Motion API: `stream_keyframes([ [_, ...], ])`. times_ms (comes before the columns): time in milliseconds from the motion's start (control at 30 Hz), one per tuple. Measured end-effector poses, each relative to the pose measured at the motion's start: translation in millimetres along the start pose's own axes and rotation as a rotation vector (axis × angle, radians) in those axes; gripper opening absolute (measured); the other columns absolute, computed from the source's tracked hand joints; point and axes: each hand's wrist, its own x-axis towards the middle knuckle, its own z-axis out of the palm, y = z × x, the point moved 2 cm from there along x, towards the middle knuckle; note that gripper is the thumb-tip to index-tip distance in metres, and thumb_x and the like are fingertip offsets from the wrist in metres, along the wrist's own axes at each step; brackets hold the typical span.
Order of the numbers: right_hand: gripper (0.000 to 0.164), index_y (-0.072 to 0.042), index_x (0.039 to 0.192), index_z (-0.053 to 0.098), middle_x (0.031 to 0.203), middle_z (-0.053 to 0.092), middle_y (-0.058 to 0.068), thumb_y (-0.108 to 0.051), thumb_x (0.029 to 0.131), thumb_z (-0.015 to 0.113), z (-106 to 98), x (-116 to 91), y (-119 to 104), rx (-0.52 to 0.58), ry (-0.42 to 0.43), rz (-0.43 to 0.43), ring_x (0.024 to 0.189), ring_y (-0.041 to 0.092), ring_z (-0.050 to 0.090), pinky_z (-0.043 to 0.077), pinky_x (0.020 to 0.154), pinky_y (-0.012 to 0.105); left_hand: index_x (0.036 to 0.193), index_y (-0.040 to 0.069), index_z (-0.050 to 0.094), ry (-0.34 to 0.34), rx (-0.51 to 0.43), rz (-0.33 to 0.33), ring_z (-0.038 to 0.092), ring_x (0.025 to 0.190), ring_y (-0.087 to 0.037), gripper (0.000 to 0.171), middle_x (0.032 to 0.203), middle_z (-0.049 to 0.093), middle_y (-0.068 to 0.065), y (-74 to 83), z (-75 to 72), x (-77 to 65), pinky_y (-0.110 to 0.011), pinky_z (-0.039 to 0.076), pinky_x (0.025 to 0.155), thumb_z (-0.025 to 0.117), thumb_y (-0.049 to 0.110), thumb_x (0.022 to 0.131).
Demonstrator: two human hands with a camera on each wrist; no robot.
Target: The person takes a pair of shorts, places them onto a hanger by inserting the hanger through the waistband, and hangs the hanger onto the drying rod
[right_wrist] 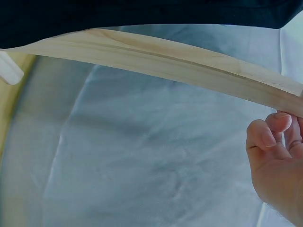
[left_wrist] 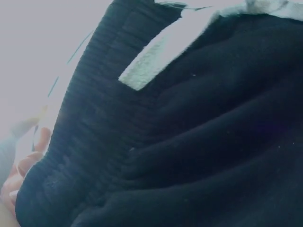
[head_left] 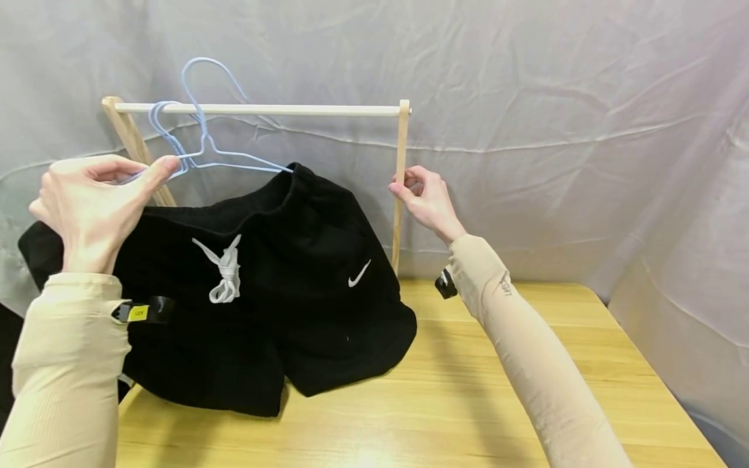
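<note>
My left hand (head_left: 96, 205) pinches the left end of a light blue hanger (head_left: 231, 153) between thumb and fingers. Black shorts (head_left: 316, 260) with a white tied drawstring (head_left: 225, 270) hang from it, their waistband at the hanger's right end. The hanger's hook rises above the white rod of a small clothes rack (head_left: 304, 110) and crosses it in the head view. My right hand (head_left: 430, 198) grips the rack's right wooden post (right_wrist: 189, 71) with thumb and fingertips. In the left wrist view, the shorts' gathered waistband (left_wrist: 90, 109) partly hides the left fingers.
Another blue hook (head_left: 157, 117) sits on the rod near its left end. The rack's left wooden post (head_left: 130, 133) stands behind the left hand. Below is a wooden table (head_left: 497, 364), with a grey cloth backdrop (head_left: 556, 130) behind and to the right.
</note>
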Motion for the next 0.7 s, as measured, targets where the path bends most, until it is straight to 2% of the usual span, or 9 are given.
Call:
stream_keyframes([
  [200, 0.023, -0.001, 0.113, 0.069, 0.099, 0.07, 0.016, -0.017, 0.096, 0.068, 1.3, 0.9, 0.0, 0.006, -0.007, 0.007, 0.07, 0.005, 0.059, 0.044, 0.068, 0.02, 0.085, 0.032, 0.084, 0.135, 0.008, 0.038, 0.029, 0.067, 0.018, 0.045, 0.049, 0.032, 0.05, 1.7, -2.1, 0.0, -0.026, 0.016, 0.075, 0.078, 0.073, 0.067],
  [300, 0.023, -0.001, 0.114, 0.069, 0.1, 0.07, 0.016, -0.016, 0.096, 0.068, 1.6, 1.1, -0.2, 0.008, -0.01, 0.003, 0.071, 0.006, 0.059, 0.044, 0.069, 0.02, 0.084, 0.033, 0.083, 0.196, -0.014, 0.072, 0.027, 0.072, 0.024, 0.044, 0.05, 0.034, 0.054, 1.5, -3.3, -0.1, -0.032, 0.028, 0.086, 0.078, 0.073, 0.067],
  [367, 0.024, -0.001, 0.114, 0.069, 0.1, 0.07, 0.016, -0.016, 0.096, 0.068, 1.8, 0.9, -0.4, 0.007, -0.012, 0.005, 0.072, 0.006, 0.06, 0.044, 0.069, 0.02, 0.081, 0.034, 0.082, 0.225, -0.049, 0.096, 0.028, 0.075, 0.026, 0.041, 0.052, 0.035, 0.055, 0.9, -4.2, -0.3, -0.036, 0.029, 0.097, 0.079, 0.072, 0.067],
  [433, 0.024, -0.001, 0.114, 0.069, 0.1, 0.07, 0.016, -0.016, 0.096, 0.068, 1.8, 0.6, -0.9, 0.007, -0.012, 0.005, 0.072, 0.007, 0.06, 0.044, 0.069, 0.02, 0.083, 0.028, 0.083, 0.247, -0.077, 0.118, 0.027, 0.077, 0.028, 0.045, 0.055, 0.034, 0.058, 0.2, -4.6, -0.8, -0.035, 0.028, 0.103, 0.079, 0.071, 0.068],
  [600, 0.023, -0.001, 0.113, 0.069, 0.099, 0.07, 0.016, -0.016, 0.096, 0.068, 1.9, 0.3, -1.8, 0.009, -0.012, -0.003, 0.073, 0.009, 0.061, 0.043, 0.068, 0.02, 0.089, 0.014, 0.083, 0.285, -0.129, 0.122, 0.033, 0.079, 0.029, 0.056, 0.058, 0.034, 0.057, -0.7, -5.7, -0.5, -0.024, 0.029, 0.099, 0.081, 0.067, 0.069],
  [700, 0.023, -0.001, 0.113, 0.069, 0.099, 0.07, 0.016, -0.016, 0.096, 0.068, 2.3, 0.9, -1.4, 0.009, -0.01, -0.011, 0.072, 0.008, 0.06, 0.043, 0.068, 0.02, 0.087, 0.015, 0.083, 0.299, -0.167, 0.109, 0.038, 0.074, 0.027, 0.051, 0.057, 0.038, 0.054, 0.2, -6.6, 1.4, -0.019, 0.032, 0.094, 0.082, 0.062, 0.07],
])
